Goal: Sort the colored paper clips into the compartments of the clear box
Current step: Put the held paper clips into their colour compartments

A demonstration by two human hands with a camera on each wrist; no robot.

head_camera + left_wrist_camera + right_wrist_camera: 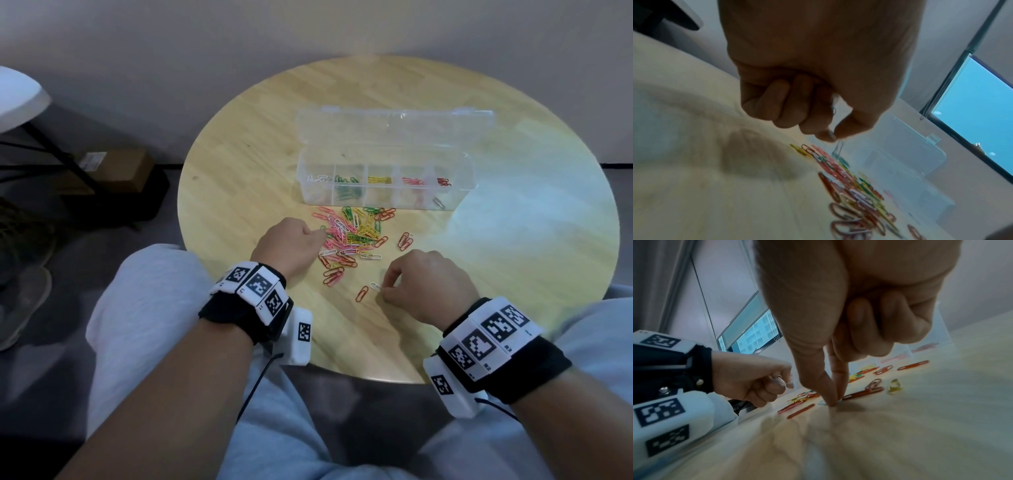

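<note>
White paper clip (375,286) pinched against the table (513,240) by the right hand (428,287) at lower centre, left hand (287,246) pinching a clip over the pile (352,236), box (383,185) above.

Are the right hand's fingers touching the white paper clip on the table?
Touching. The right wrist view shows the right hand with thumb and forefinger fingertips pressed together on the white paper clip, against the table.
</note>
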